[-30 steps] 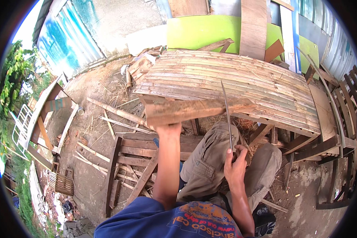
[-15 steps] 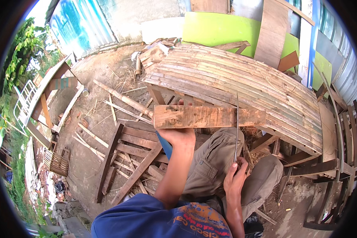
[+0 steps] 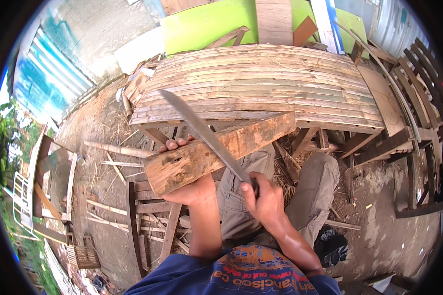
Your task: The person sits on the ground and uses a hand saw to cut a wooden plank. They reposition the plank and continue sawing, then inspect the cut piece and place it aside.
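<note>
A thick, weathered wooden beam (image 3: 261, 136) slants across in front of me, its right end higher and farther off. My left hand (image 3: 189, 189) grips it from below near its left end, with fingertips curled over the far edge. In my right hand (image 3: 266, 199) is the handle of a machete (image 3: 197, 123), the fingers wrapped round it. The long blade runs up and left, crossing over the beam, and its tip passes beyond the beam's far side. Whether the blade touches the wood I cannot tell.
A bamboo-slat platform (image 3: 261, 78) stands just ahead. Wooden frame pieces (image 3: 170, 231) and bamboo poles (image 3: 115, 147) lie on the dirt at left. Dark slatted wood (image 3: 418, 98) leans at right. A black plastic bag (image 3: 331, 245) sits beside my legs.
The beam has tilted, its right end rising and its left end coming nearer. The machete has swung from nearly edge-on to a leftward slant across the beam. My view has turned rightward.
</note>
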Tool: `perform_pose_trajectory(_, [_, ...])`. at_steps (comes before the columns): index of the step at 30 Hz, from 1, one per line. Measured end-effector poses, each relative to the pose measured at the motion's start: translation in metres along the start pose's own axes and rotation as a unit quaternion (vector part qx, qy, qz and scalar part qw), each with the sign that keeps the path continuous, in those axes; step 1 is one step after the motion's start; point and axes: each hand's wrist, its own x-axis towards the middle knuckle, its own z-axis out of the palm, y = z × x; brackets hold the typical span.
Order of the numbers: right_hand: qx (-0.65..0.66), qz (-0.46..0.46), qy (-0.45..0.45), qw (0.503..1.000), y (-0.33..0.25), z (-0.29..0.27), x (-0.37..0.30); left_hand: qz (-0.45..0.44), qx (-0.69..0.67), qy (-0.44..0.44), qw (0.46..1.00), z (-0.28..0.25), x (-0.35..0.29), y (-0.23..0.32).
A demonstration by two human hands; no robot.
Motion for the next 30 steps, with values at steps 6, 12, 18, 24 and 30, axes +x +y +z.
perform_pose_trajectory(6, [0.022, 0.105, -0.004, 0.994, 0.013, -0.024, 0.005, -0.026, -0.042, -0.087, 0.995, 0.027, 0.024, -0.01])
perform_pose_trajectory(12, [0.014, 0.081, 0.029, 0.996, 0.028, -0.025, 0.012, -0.053, -0.054, -0.114, 0.991, 0.037, 0.037, -0.028])
perform_pose_trajectory(18, [0.002, 0.019, -0.005, 1.0, 0.004, -0.02, 0.015, -0.014, 0.009, 0.146, 0.989, 0.041, 0.003, -0.056])
perform_pose_trajectory(24, [-0.015, 0.174, 0.041, 0.984, 0.046, -0.041, 0.041, 0.042, 0.083, -0.016, 0.996, 0.013, -0.006, -0.06])
perform_pose_trajectory(30, [-0.002, 0.037, 0.02, 0.999, 0.04, -0.033, 0.03, 0.042, 0.051, -0.01, 0.998, 0.02, -0.009, -0.061])
